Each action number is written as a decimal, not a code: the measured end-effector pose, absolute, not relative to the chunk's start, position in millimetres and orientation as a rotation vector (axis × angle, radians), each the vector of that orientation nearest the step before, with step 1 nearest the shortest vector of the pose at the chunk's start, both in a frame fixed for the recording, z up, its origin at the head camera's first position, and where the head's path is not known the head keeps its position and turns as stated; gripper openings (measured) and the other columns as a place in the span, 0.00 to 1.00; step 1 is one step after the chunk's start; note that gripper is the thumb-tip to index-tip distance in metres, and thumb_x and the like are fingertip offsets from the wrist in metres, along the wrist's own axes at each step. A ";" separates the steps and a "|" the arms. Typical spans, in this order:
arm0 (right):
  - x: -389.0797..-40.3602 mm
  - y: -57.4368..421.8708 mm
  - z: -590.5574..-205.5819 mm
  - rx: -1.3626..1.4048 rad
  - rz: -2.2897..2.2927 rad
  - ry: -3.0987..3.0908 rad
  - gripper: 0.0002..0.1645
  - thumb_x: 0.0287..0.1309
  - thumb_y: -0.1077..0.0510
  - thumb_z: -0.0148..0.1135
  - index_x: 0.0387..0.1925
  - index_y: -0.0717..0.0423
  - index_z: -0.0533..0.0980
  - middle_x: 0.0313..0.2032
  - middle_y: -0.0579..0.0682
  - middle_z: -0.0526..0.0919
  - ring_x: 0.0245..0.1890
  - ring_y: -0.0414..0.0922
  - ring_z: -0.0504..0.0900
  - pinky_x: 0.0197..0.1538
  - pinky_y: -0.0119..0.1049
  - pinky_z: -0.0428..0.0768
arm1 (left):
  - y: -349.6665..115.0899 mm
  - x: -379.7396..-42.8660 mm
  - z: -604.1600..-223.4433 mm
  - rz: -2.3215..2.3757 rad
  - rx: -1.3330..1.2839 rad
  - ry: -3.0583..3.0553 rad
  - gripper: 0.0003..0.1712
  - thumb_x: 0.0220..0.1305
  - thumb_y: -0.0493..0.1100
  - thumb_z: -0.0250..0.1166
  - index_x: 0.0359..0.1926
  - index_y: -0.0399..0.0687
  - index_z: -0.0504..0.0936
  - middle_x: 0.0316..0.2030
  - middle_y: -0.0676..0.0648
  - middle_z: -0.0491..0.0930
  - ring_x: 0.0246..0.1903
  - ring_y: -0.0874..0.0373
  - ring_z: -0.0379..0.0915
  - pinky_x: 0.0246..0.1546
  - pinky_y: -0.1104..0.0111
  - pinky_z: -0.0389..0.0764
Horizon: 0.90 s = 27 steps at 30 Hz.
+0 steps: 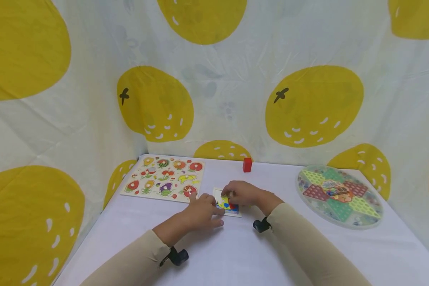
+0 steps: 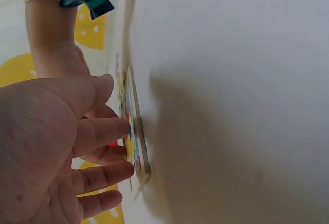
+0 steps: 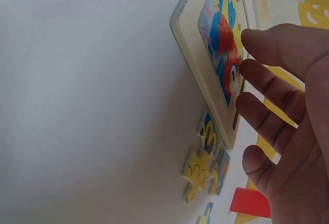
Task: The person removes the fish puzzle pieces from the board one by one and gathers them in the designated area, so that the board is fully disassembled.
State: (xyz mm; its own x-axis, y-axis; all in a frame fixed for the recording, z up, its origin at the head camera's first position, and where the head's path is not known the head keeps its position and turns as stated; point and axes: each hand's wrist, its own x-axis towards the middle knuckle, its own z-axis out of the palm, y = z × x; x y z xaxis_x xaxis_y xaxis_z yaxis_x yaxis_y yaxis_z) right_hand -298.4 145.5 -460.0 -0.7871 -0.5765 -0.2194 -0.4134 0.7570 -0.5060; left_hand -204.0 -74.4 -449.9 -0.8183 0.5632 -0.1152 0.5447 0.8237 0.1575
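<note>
A small wooden jigsaw puzzle (image 1: 227, 211) with a pale frame lies on the table between both hands. Its picture has blue, yellow and red areas, partly covered by fingers. My left hand (image 1: 200, 213) is at the frame's left side, fingers fairly straight and touching the puzzle's edge. Over the far right part reaches my right hand (image 1: 244, 193), thumb and fingertips resting against the puzzle face; no piece shows clearly between them. In the right wrist view, several loose jigsaw pieces (image 3: 198, 168), yellow and blue, lie beside the frame, near this hand.
A fruit peg puzzle board (image 1: 153, 193) lies at the back left. Behind the hands stands a red block (image 1: 247, 165). On the right is a round, clear-edged game board (image 1: 357, 226) with a star pattern. Fruit-patterned cloth (image 1: 228, 91) hangs behind the white table (image 1: 232, 254).
</note>
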 end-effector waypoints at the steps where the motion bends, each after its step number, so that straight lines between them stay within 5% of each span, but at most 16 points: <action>1: -297.7 145.2 -460.3 -0.765 -0.633 2.585 0.16 0.67 0.56 0.73 0.55 0.39 0.87 0.52 0.39 0.84 0.54 0.42 0.80 0.58 0.43 0.83 | -74.1 -203.9 -450.7 0.163 0.877 2.852 0.26 0.70 0.67 0.68 0.66 0.73 0.86 0.55 0.51 0.80 0.62 0.53 0.68 0.66 0.37 0.60; 27: -301.3 143.0 -470.0 -0.811 -0.613 2.638 0.16 0.68 0.59 0.74 0.52 0.37 0.89 0.48 0.37 0.83 0.54 0.41 0.80 0.59 0.41 0.80 | -65.3 -210.3 -453.4 0.170 0.807 2.831 0.24 0.68 0.68 0.69 0.61 0.73 0.89 0.51 0.52 0.79 0.61 0.53 0.66 0.67 0.34 0.59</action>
